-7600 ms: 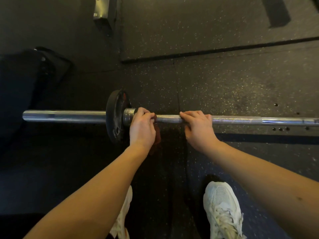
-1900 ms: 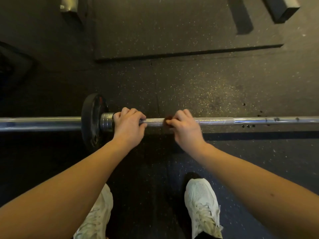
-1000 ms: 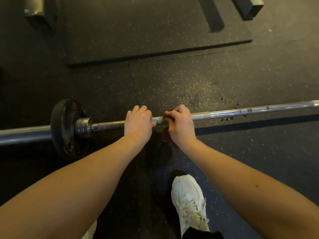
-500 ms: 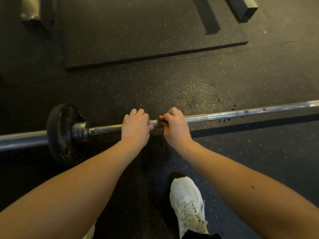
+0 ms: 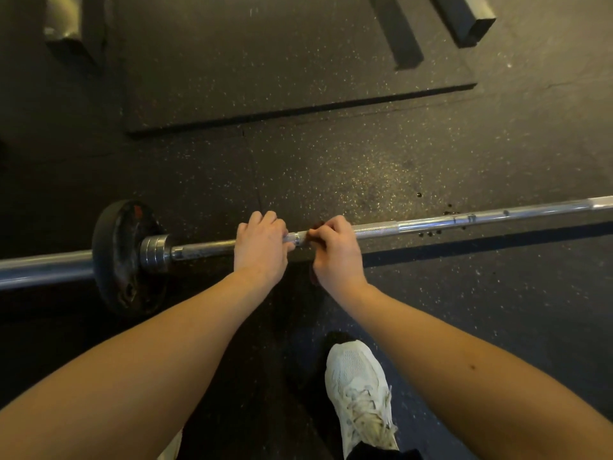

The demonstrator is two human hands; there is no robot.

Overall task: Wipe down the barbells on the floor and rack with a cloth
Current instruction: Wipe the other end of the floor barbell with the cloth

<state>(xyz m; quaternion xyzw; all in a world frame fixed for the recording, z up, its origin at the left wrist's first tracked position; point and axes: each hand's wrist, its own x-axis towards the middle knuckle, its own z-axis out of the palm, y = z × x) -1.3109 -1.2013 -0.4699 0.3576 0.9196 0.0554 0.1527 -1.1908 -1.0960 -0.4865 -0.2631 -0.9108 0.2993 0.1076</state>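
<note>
A steel barbell (image 5: 464, 221) lies across the black rubber floor, with a black weight plate (image 5: 124, 257) on its left sleeve. My left hand (image 5: 260, 249) grips the bar's shaft to the right of the collar. Just to its right, my right hand (image 5: 336, 252) holds a dark reddish-brown cloth (image 5: 316, 227) wrapped round the bar. Most of the cloth is hidden under my fingers; only small dark edges show above and below the hand.
A raised rubber mat (image 5: 282, 61) lies beyond the bar. Two dark beams (image 5: 464, 21) and a metal block (image 5: 63, 21) sit at the top edge. My white shoe (image 5: 360, 393) stands just behind the bar. Small dark drops (image 5: 431, 232) dot the floor under the shaft.
Both hands have travelled right along the shaft, away from the collar, and now sit close together. The cloth passed from my left hand to my right. The view has shifted right.
</note>
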